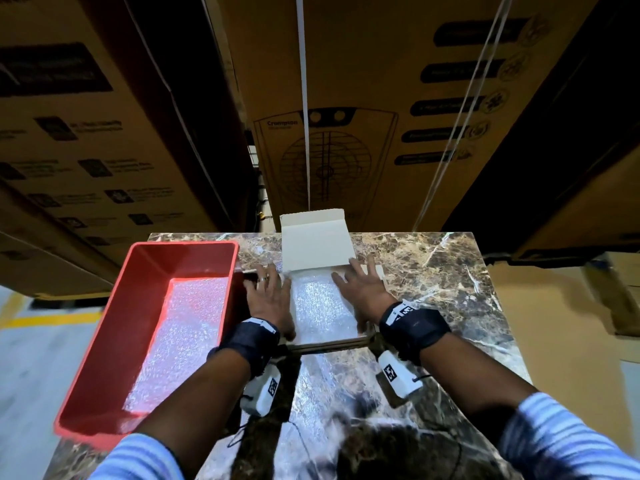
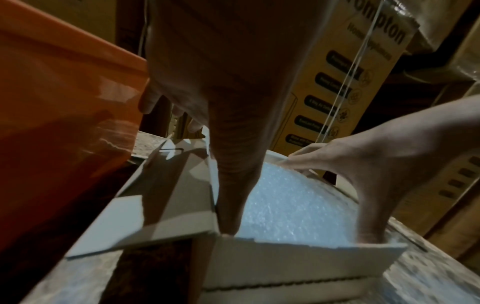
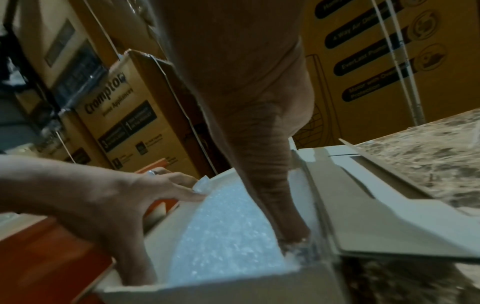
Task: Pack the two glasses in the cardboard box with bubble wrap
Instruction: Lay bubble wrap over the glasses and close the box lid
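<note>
— At the lower left of the head view, what is seen?

— A red plastic bin is seen, set on the left edge of a marbled table, with a sheet of bubble wrap laid flat on its floor.

— And just right of the bin, at the centre of the frame?

— The left hand is laid along the left edge of a white cardboard box. Its fingers are spread and nearly straight, nothing is gripped; in the left wrist view its thumb is pressed down into the near left corner of the box.

— What is found inside the box?

— A layer of bubble wrap is spread over the whole opening and is domed slightly in the middle. The glasses cannot be made out in any view. The lid is stood open at the far side.

— And at the right of the box?

— The right hand is placed flat on the right edge of the wrap, fingers extended; its thumb is pushed down between the wrap and the right wall. A side flap is folded outward onto the table.

— Behind the table, across the upper frame?

— Large brown cartons are stacked.
</note>
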